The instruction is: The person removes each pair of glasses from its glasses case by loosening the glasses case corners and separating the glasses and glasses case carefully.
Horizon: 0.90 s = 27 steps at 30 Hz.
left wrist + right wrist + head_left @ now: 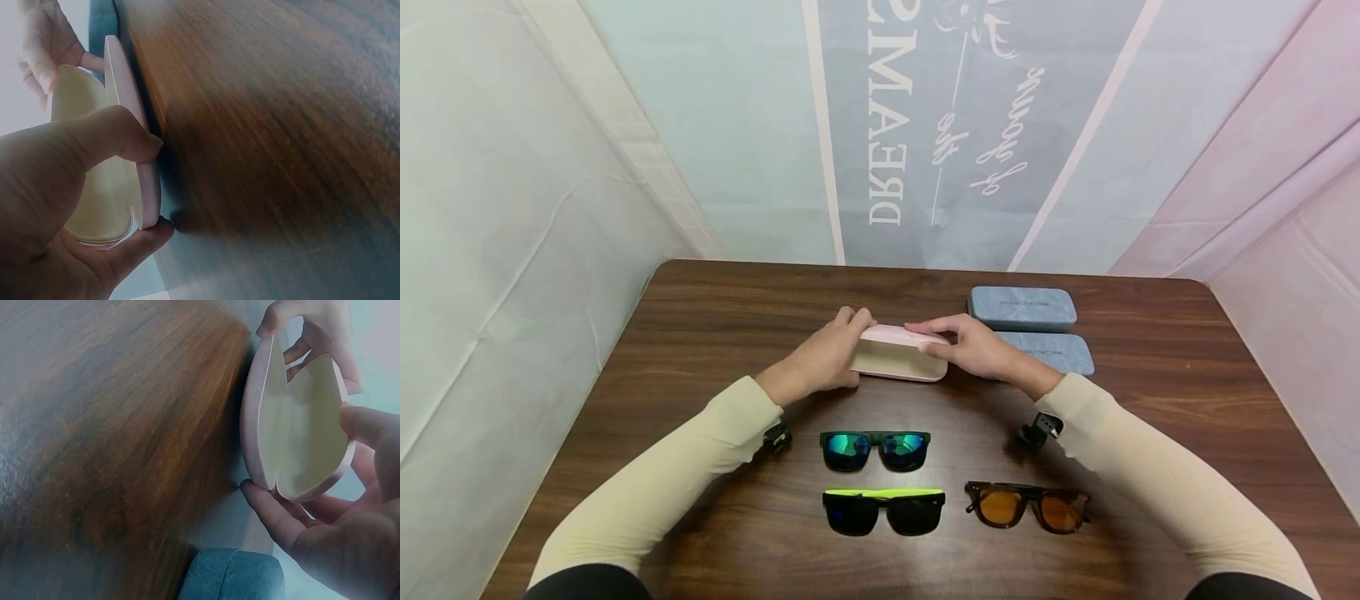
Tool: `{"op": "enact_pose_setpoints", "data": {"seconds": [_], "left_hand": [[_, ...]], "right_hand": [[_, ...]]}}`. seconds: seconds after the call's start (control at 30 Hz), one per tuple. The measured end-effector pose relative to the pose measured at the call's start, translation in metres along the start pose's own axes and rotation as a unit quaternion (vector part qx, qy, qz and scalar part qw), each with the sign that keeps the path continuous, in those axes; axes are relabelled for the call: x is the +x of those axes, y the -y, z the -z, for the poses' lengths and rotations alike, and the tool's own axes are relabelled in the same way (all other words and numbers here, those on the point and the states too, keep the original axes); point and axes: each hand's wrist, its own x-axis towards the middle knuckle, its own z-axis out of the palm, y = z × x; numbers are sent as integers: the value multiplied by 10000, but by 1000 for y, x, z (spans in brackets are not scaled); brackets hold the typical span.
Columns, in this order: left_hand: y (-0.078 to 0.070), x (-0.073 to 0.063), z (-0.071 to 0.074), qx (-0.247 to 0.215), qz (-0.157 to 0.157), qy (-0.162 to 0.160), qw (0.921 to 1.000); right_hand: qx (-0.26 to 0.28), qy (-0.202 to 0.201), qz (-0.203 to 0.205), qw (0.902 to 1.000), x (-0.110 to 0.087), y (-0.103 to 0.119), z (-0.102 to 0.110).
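Observation:
A pink glasses case with a cream lining stands partly open between both hands near the middle of the table. Its left end is in the grip of my left hand, thumb over the lower half's rim, as the left wrist view shows. At the other end my right hand holds the case, thumb on the lid's edge and fingers behind and below. The right wrist view looks into the case's lining, where no glasses show.
Two blue-grey glasses cases lie behind my right hand, the nearer one partly covered by it. Toward me lie sunglasses with blue-green lenses, black sunglasses with lime temples and brown-framed glasses with orange lenses.

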Motion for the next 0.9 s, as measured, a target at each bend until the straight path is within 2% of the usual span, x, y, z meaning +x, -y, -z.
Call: {"op": "enact_pose_setpoints", "data": {"seconds": [0.9], "left_hand": [[5,2,-2,52,-189,11,9998]], "right_hand": [[-87,-109,-149,9998,1,2,-2]]}}
